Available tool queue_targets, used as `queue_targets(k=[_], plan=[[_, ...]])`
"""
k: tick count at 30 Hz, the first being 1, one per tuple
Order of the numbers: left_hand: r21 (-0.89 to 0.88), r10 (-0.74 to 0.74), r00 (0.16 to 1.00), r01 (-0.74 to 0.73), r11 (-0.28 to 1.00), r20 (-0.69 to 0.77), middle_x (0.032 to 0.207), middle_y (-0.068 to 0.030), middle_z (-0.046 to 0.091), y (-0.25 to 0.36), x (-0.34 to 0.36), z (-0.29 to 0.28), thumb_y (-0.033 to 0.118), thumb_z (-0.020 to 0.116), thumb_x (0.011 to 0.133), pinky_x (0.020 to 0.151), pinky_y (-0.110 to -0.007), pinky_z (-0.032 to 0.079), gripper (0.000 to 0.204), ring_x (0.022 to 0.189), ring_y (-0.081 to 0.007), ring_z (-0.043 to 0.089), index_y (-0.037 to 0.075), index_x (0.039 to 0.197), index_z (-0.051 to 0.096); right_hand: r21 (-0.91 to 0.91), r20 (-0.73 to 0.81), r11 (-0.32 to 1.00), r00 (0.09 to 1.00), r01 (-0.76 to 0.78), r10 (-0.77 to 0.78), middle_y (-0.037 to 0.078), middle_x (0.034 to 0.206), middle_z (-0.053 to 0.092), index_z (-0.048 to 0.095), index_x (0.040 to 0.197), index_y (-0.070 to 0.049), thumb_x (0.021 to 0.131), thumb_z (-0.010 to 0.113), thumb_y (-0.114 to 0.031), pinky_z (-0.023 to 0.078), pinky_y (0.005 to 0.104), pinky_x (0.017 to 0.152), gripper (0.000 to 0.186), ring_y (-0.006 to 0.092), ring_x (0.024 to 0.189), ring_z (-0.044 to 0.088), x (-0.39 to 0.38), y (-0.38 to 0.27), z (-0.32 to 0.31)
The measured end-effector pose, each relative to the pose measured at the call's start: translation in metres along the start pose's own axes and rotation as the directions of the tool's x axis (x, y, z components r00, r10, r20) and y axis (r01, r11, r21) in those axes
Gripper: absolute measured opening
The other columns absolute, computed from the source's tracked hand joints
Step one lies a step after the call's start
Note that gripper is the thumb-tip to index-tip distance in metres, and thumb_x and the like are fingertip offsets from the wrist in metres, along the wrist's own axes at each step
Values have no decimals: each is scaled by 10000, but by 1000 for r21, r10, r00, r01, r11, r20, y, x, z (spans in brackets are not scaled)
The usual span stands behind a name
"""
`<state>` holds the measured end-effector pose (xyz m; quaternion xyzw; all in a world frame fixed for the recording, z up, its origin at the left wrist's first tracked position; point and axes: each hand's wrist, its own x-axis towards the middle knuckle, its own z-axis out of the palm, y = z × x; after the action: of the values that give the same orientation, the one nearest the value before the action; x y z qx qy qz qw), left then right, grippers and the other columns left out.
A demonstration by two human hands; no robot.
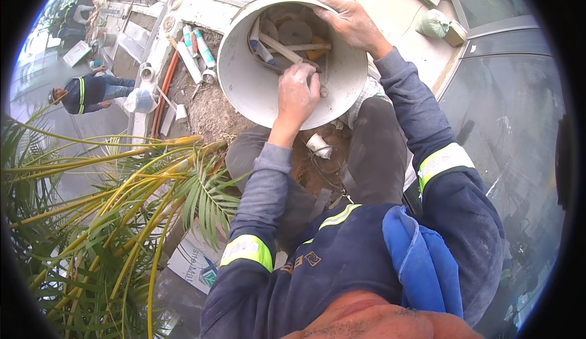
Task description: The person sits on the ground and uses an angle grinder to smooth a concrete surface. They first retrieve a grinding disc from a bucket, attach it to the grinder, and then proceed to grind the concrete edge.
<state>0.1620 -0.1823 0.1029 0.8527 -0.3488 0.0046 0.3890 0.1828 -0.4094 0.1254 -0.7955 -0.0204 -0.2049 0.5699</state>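
A large white bucket (pixel 239 81) is tipped so that its mouth faces me. My right hand (pixel 354 22) grips its rim at the upper right, fingers curled over the edge. Reaching inside, my left hand (pixel 296 93) is closed among the tools; what its fingers hold, if anything, is hidden. Around it lie light-coloured handles (pixel 282 48), a blue-and-white tube (pixel 262 51), a round grey disc (pixel 295 32) and a yellow tool part (pixel 317 48). The bucket's bottom is mostly covered by these things.
Sealant tubes (pixel 204 49) and orange pipes (pixel 166 94) lie left of the bucket on rubble. Palm fronds (pixel 116 217) fill the lower left. A white cup (pixel 318 146) lies between my legs. Another person (pixel 91 93) is at the far left. A tied pale bag (pixel 433 24) sits at the upper right.
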Motion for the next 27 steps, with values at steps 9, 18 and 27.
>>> queue_targets(k=[9, 18, 27], plan=[[420, 377, 862, -497, 759, 339, 1056, -161, 713, -145, 150, 66, 142, 580, 920, 965, -513, 484, 167, 1055, -373, 648, 64, 934, 727, 79, 48, 996, 998, -32, 28, 77, 1321, 697, 635, 1385, -30, 1040, 607, -183, 459, 306, 1079, 378, 160, 1192, 618, 4, -7, 0], [645, 2, 834, -427, 634, 551, 1077, -98, 728, -118, 91, 39, 163, 574, 936, 927, -501, 505, 198, 1094, -291, 665, 114, 999, 755, -95, 17, 995, 1000, -16, 18, 212, 1208, 708, 662, 1288, -10, 979, 603, -125, 498, 405, 989, 335, 318, 1123, 667, -1, -31, -12], [729, -247, 820, -270, 629, 517, 1017, -90, 739, -80, 45, -61, 145, 634, 900, 858, -507, 502, 143, 1030, -319, 686, 95, 968, 750, -107, 37, 994, 999, -36, 40, 175, 1157, 742, 673, 1284, -7, 986, 609, -132, 515, 385, 948, 329, 251, 1063, 686, 7, -31, -3]])
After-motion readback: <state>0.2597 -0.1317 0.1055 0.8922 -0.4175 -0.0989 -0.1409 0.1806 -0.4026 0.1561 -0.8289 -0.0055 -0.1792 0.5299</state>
